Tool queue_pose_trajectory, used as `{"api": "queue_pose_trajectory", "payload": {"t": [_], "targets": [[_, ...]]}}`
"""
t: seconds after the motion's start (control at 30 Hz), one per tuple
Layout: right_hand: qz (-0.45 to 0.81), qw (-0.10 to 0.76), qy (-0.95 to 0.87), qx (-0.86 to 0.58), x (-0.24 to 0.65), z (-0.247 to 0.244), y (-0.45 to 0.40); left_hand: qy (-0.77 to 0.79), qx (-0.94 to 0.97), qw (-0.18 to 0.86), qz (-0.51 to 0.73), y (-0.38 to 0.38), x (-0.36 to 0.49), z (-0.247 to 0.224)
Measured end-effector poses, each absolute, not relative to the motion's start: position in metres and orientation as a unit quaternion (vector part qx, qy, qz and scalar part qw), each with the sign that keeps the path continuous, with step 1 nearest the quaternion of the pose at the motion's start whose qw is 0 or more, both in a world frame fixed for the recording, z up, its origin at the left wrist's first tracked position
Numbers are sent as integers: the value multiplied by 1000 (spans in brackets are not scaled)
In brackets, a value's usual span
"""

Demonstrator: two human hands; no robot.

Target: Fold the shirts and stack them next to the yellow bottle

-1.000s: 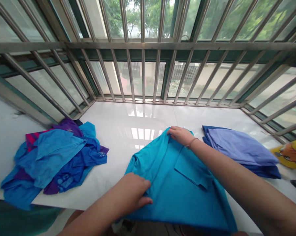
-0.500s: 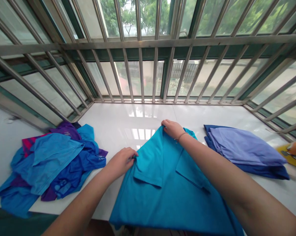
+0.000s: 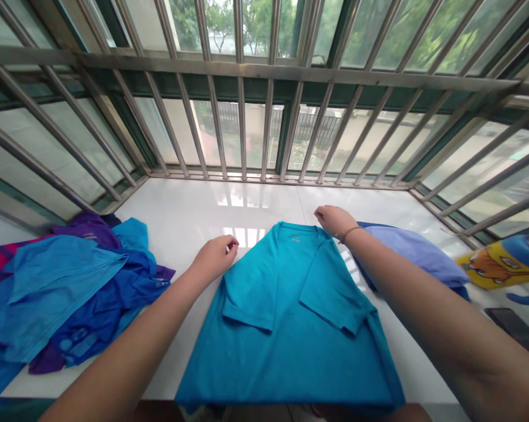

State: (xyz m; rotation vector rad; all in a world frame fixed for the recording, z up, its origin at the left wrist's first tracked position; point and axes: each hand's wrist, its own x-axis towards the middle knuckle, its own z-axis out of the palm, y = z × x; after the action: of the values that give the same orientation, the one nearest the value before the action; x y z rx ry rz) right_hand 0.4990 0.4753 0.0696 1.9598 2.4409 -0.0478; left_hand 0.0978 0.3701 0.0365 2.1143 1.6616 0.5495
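A teal T-shirt (image 3: 286, 357) lies front up on the white ledge, both short sleeves folded in over its body. Its collar points toward the window, and its lower end hangs over the near edge. Just left of the shirt's upper side is my left hand (image 3: 216, 257), fingers curled with nothing visible in them. My right hand (image 3: 336, 221) hovers beyond the collar's right side, its fingers drawn together and off the fabric. A bracelet (image 3: 349, 233) circles that wrist.
At the left sits a rumpled heap of blue, purple and pink clothes (image 3: 66, 287). Folded lavender and navy clothes (image 3: 416, 255) lie on the right, partly behind my right arm. Farther right are a yellow-and-blue container (image 3: 504, 261) and a dark phone-like object (image 3: 517, 331). Metal bars (image 3: 264, 71) front the window.
Both hands have let go of the T-shirt. My right hand has moved right, off the collar; my left has come off the sleeve edge. The right sleeve and collar now lie flatter.
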Motion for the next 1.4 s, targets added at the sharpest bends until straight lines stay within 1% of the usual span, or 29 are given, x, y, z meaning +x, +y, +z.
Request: {"api": "queue_pose_trajectory", "payload": {"t": [0.1,0.23,0.33,0.47,0.6,0.8,0.9,1.0,1.07,1.17,1.27,1.4], "targets": [[-52,41,758,648,525,74,469,590,759,195,195,416,159,49],[-101,57,745,657,534,64,463,609,765,191,92,469,226,51],[-121,47,733,668,533,52,466,611,768,188,49,496,243,45],[-139,13,720,680,525,40,477,635,749,185,38,521,230,39],[-127,-49,715,685,503,37,485,676,712,183,36,537,198,41],[-71,-143,730,664,458,60,487,706,686,150,87,541,147,63],[-51,-163,743,647,448,74,478,705,689,118,119,534,126,74],[-49,-136,759,635,444,78,459,699,703,82,99,524,112,76],[-61,-94,780,616,443,77,438,698,708,67,87,517,108,72],[-76,-39,822,564,443,70,390,680,725,52,103,509,116,63],[-54,-14,868,493,453,59,335,605,786,62,111,504,145,49],[-20,-39,880,474,479,40,287,439,890,106,64,501,200,25]]}}
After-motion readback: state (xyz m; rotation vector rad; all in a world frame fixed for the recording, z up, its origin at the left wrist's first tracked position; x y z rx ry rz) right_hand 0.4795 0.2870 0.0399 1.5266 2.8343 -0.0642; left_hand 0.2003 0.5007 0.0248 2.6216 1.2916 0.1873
